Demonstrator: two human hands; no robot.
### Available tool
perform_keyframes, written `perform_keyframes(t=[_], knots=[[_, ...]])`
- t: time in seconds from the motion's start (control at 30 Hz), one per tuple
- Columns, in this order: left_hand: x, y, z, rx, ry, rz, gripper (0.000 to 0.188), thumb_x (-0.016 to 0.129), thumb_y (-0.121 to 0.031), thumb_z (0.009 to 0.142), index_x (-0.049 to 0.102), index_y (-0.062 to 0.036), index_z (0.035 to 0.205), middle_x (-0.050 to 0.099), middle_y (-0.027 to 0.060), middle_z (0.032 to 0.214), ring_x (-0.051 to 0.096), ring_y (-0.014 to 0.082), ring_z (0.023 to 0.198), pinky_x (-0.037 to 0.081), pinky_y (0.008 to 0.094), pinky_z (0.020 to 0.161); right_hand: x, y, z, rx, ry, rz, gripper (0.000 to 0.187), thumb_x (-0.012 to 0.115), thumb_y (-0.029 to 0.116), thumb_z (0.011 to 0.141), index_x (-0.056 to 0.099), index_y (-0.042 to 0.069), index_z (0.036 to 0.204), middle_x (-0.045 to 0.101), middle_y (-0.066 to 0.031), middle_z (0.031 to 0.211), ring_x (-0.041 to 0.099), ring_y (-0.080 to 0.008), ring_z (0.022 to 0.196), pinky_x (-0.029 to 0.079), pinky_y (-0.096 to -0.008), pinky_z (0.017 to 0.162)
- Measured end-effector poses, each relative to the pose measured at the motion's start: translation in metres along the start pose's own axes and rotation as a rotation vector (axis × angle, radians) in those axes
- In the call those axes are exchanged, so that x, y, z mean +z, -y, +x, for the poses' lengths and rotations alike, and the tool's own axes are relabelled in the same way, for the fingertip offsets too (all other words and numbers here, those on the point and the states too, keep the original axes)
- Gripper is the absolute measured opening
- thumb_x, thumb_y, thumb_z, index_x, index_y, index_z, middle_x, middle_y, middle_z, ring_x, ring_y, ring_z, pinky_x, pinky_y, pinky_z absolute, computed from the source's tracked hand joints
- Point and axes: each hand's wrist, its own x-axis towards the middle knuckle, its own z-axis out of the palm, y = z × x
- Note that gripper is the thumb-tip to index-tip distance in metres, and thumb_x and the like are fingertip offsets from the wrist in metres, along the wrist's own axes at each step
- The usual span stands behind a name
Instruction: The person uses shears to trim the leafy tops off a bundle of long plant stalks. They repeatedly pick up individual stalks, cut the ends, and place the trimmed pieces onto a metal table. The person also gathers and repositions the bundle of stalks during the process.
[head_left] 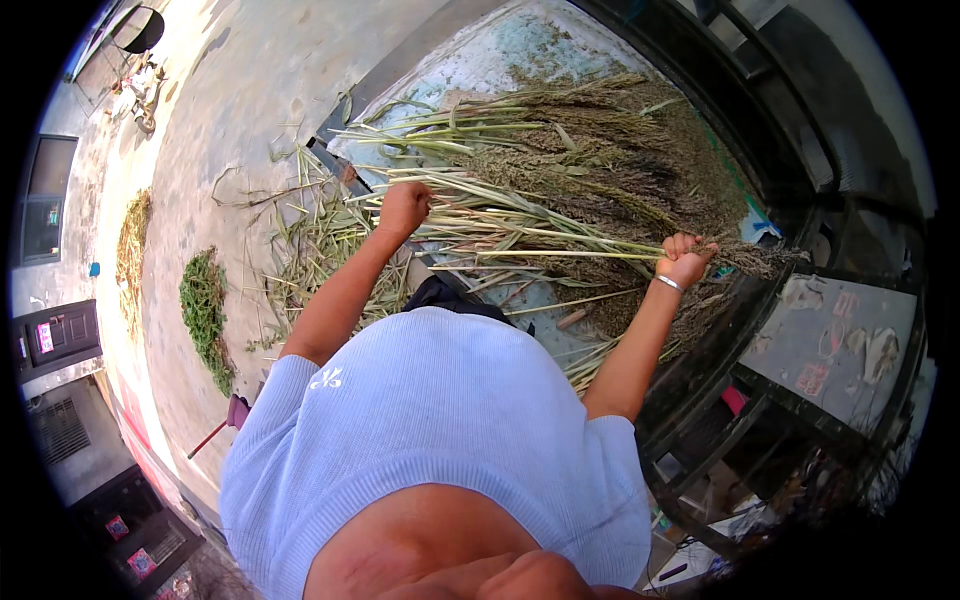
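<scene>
A thick layer of long, pale grain stalks (520,228) with brownish seed heads (610,125) lies over a pale blue sheet (500,50), cut ends to the left. My right hand (685,262), a silver bracelet at its wrist, is closed around a few stalks just below their heads, which stick out to the right past the fist. My left hand (405,208) is a fist over the cut ends on the left. Whatever lies inside its fingers is hidden.
Loose leaves and stalk scraps (325,250) litter the concrete floor (270,110) at left, beside a green plant heap (205,315). Along the right runs a dark metal frame (790,110) with a grey board (835,345). A purple object with a red handle (207,440) lies at lower left.
</scene>
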Motion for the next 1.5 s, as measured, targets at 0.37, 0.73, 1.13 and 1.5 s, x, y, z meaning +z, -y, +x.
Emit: perform_keyframes(t=[0.37,0.73,1.13,1.5], knots=[[-0.185,0.191,-0.091,-0.738,0.134,0.900,0.021,0.046,-0.011,0.079,0.064,-0.0074,0.088,0.063,0.0156,0.092,0.061,0.0305,0.084,0.049,0.0439,0.066,-0.063,0.039,0.036,0.002,-0.021,0.150,0.049,0.035,0.055,0.087,0.044,0.010,0.070,0.028,0.0007,0.049,0.020,-0.0096,0.037,0.017,-0.0243,0.032],[-0.067,-0.092,-0.056,0.584,0.107,0.530,0.027,0.059,-0.017,0.073,0.058,-0.0079,0.098,0.058,0.0051,0.099,0.053,0.0227,0.094,0.044,0.0343,0.077,-0.027,0.013,0.016,0.027,-0.030,0.203,0.046,0.040,0.052,0.087,0.044,0.009,0.070,0.027,0.0003,0.051,0.019,-0.0103,0.037,0.016,-0.0242,0.034],[-0.026,-0.083,-0.076,0.577,0.390,0.695,0.013,0.052,-0.012,0.070,0.055,-0.0030,0.079,0.058,0.0086,0.072,0.057,0.0249,0.068,0.048,0.0355,0.053,-0.013,0.013,0.002,-0.050,-0.124,0.052,0.046,0.035,0.049,0.090,0.041,0.009,0.069,0.025,-0.0001,0.050,0.017,-0.0099,0.036,0.015,-0.0245,0.033],[-0.015,-0.059,-0.071,0.376,0.456,0.326,0.010,0.052,-0.012,0.068,0.055,-0.0034,0.063,0.056,0.0163,0.061,0.056,0.0334,0.059,0.047,0.0407,0.054,-0.014,0.021,0.007,0.061,0.232,0.159,0.045,0.036,0.047,0.090,0.042,0.008,0.069,0.028,0.0000,0.051,0.020,-0.0093,0.036,0.017,-0.0240,0.033]])
